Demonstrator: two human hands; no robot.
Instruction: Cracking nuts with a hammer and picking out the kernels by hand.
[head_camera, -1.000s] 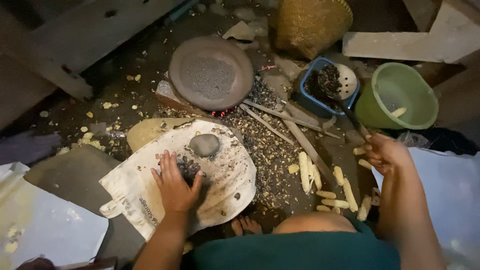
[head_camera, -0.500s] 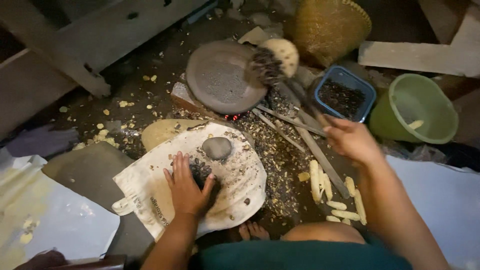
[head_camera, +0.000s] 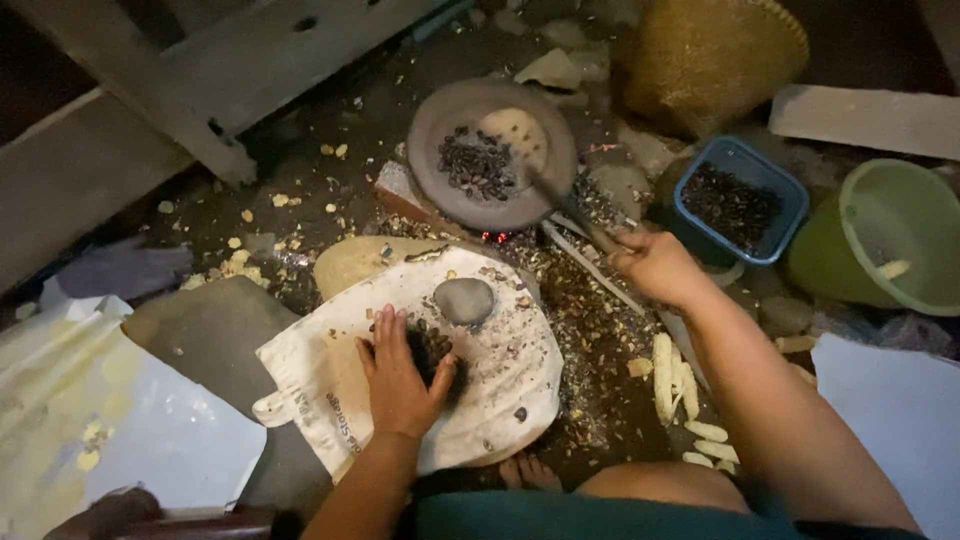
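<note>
Partly blurred ladle (head_camera: 530, 160) over pan (head_camera: 440, 190).

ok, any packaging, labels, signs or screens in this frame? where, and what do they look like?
Printed cloth sack: flat on the ground under the left hand, off-white, dark print near one edge, strewn with dark bits.
No signs or screens.

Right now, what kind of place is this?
Likely a rustic floor-level cooking spot: a round pan of dark kernels over glowing embers, bare corn cobs on a littered floor. The right hand stirs; the left hand presses kernels on a cloth sack.
</note>
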